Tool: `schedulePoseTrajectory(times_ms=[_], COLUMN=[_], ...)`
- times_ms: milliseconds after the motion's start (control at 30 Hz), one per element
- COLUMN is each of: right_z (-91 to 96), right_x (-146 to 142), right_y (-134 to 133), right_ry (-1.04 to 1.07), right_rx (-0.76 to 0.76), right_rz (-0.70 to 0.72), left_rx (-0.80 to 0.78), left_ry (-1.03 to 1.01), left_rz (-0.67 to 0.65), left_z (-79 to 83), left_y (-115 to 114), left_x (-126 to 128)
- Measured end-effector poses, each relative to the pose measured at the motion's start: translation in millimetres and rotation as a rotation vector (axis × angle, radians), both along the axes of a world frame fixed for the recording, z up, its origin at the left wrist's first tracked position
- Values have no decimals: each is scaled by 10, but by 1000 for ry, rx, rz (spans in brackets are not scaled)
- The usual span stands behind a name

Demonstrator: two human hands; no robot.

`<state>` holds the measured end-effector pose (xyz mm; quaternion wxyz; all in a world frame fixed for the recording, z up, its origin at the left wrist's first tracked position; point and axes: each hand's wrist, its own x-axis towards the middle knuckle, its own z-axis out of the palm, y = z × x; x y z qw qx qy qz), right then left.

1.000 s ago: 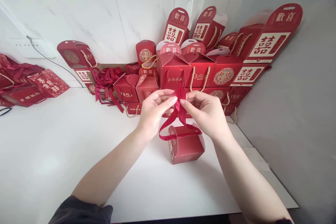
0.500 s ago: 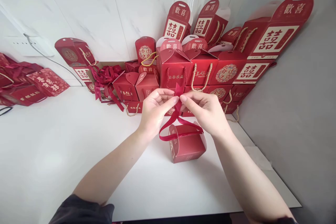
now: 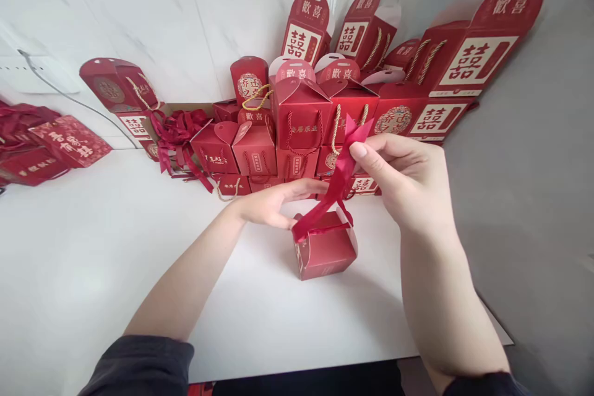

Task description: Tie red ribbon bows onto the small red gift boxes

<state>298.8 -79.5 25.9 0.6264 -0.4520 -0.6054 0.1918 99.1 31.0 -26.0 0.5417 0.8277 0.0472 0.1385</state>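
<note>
A small red gift box [image 3: 327,253] stands on the white table in front of me, with a red ribbon [image 3: 336,182] running through its top. Pinched between thumb and fingers, the ribbon's ends are held up above the box by my right hand [image 3: 408,179]. My left hand [image 3: 278,201] is at the box's upper left, fingers apart and reaching behind the ribbon. Its thumb is close to the box's corner; whether it touches cannot be made out. The left fingertips are partly hidden behind the ribbon.
Stacked red gift boxes [image 3: 304,114] with cord handles line the wall behind. A bunch of red ribbons [image 3: 180,130] lies left of the stack. More red boxes [image 3: 32,161] sit at the far left of the white table [image 3: 139,247]. A grey wall [image 3: 524,198] borders the right side.
My left hand has let go of the ribbon and moved down beside the box. My right hand has moved right with the ribbon ends, drawing them together.
</note>
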Motion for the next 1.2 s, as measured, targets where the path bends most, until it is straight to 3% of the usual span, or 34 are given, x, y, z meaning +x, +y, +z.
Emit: schedulePoseTrajectory(times_ms=[100, 300, 533, 767, 1000, 1200], right_z=[9, -2, 29, 72, 144, 120], right_x=[59, 97, 162, 198, 153, 160], right_y=[3, 59, 82, 65, 5, -53], right_ry=[-12, -53, 7, 13, 74, -115], right_rx=[-18, -46, 100, 156, 349, 230], right_rz=[37, 94, -79, -127, -342, -268], left_rx=[113, 71, 106, -89, -131, -199], left_ry=[86, 66, 135, 140, 181, 153], left_rz=[-64, -168, -211, -95, -72, -127], left_z=[-63, -59, -260, -402, -445, -373], left_y=[-54, -157, -55, -89, -122, -183], left_x=[111, 223, 270, 330, 326, 355])
